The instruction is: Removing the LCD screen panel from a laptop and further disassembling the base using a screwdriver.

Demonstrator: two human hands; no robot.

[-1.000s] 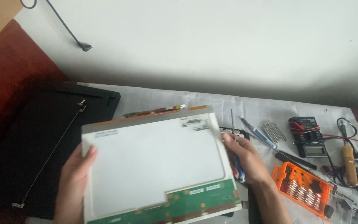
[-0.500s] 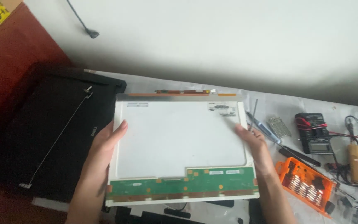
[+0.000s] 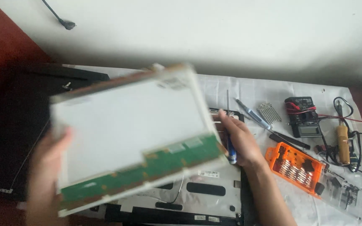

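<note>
— So where is the screen panel?
— Held tilted above the open laptop base on the white-covered surface, its green circuit strip toward the person.
— And the hands?
— The left hand grips its left edge; the right hand steadies the right edge, fingers closed round a blue-handled screwdriver.

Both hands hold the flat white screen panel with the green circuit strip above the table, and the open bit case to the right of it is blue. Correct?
Not quite: the head view shows the open plastic bit case is orange, not blue. The left hand and right hand do hold the flat white screen panel with the green circuit strip.
</note>
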